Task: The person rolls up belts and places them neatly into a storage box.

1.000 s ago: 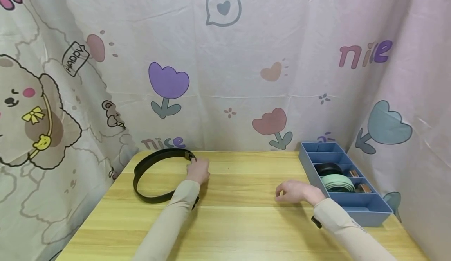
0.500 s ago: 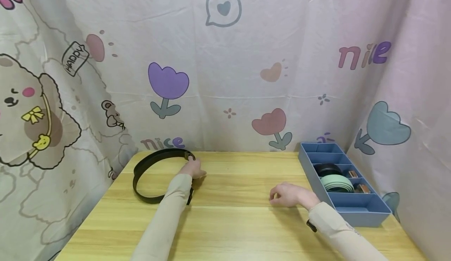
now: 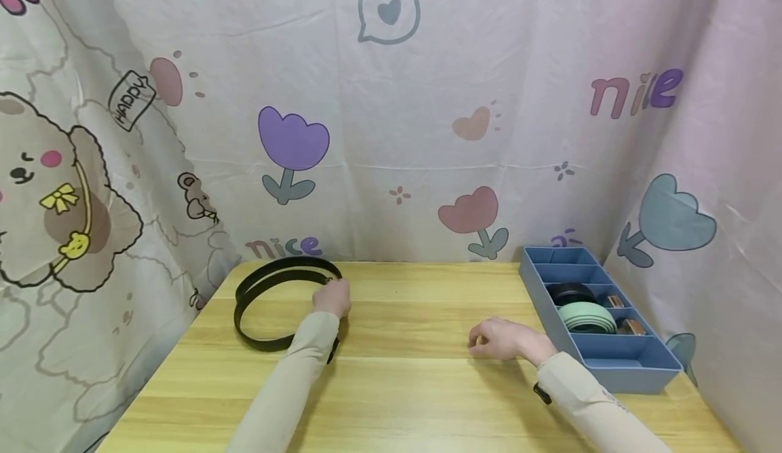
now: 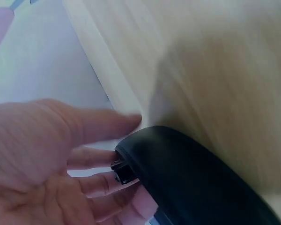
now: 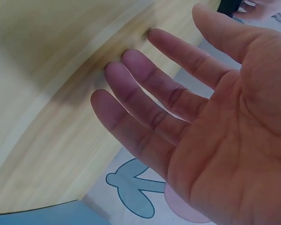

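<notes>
A black belt (image 3: 265, 344) is looped on edge at the left of the wooden table, two of its strands running side by side at the back. My left hand (image 3: 332, 298) grips it at the loop's right side. In the left wrist view the thumb (image 4: 110, 125) lies at the upper edge of the belt (image 4: 192, 178), with the other fingers behind it and a small dark metal part beside them. My right hand (image 3: 502, 339) hovers over the table's right half, fingers loosely bent, holding nothing; its palm and fingers (image 5: 154, 79) fill much of the right wrist view.
A blue divided box (image 3: 635, 379) stands at the table's right edge. Inside are a rolled black belt (image 3: 571, 293) and a rolled light green belt (image 3: 586, 317), with buckles showing. A patterned curtain (image 3: 391, 100) hangs behind the table and along both sides.
At the back of the loop, the belt's strands have separated, so two now show. My left hand has shifted slightly left and changed its hold; the right hand has drifted a little left.
</notes>
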Demonstrator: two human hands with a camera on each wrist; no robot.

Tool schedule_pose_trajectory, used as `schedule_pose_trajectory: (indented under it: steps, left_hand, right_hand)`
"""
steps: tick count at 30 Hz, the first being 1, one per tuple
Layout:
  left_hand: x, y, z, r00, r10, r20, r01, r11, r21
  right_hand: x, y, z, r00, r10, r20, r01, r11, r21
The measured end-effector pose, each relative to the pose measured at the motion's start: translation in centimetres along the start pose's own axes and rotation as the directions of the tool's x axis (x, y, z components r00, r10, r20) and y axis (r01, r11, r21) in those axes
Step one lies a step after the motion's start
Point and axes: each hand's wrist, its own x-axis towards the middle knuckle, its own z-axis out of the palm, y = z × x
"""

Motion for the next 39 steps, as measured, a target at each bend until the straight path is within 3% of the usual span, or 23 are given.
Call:
schedule_pose_trajectory:
  steps: [5, 12, 16, 22, 25, 29, 31, 34, 39]
  left_hand:
    - [-0.9, 2.1, 0.0, 0.998, 0.064, 0.009, -0.064, 0.998, -0.008]
    - [-2.1, 6.0, 0.4, 0.978, 0.166, 0.13, -0.141, 0.973, -0.181]
    - [-2.9, 8.1, 0.7, 0.947, 0.27, 0.176, -0.215, 0.936, -0.281]
    - [-4.3, 10.7, 0.7, 0.888, 0.429, 0.166, -0.332, 0.847, -0.414]
    - [-4.8, 11.4, 0.5, 0.863, 0.482, 0.15, -0.369, 0.805, -0.465]
    - [-4.7, 11.5, 0.1, 0.841, 0.531, 0.103, -0.435, 0.777, -0.455]
    - [-4.5, 11.0, -0.1, 0.849, 0.523, 0.07, -0.448, 0.784, -0.429]
    - [-4.1, 9.6, -0.4, 0.883, 0.469, 0.011, -0.433, 0.825, -0.364]
    - [-3.5, 6.5, -0.7, 0.949, 0.309, -0.06, -0.315, 0.917, -0.246]
  right_hand:
    - [0.2, -0.4, 0.2, 0.999, -0.043, -0.028, 0.043, 0.999, -0.013]
    - [1.3, -1.3, 1.0, 0.989, -0.104, -0.108, 0.105, 0.995, -0.001]
    - [2.0, -1.8, 1.7, 0.973, -0.141, -0.185, 0.144, 0.99, 0.004]
    - [3.0, -2.5, 2.4, 0.931, -0.144, -0.335, 0.144, 0.989, -0.024]
    - [3.6, -2.8, 2.5, 0.909, -0.159, -0.384, 0.147, 0.987, -0.061]
    - [4.3, -2.9, 2.6, 0.888, -0.236, -0.395, 0.189, 0.97, -0.154]
    - [4.6, -2.9, 2.8, 0.879, -0.292, -0.377, 0.222, 0.95, -0.219]
    - [4.9, -2.8, 3.2, 0.871, -0.355, -0.341, 0.265, 0.922, -0.283]
    - [5.1, -2.8, 3.4, 0.902, -0.304, -0.308, 0.217, 0.933, -0.285]
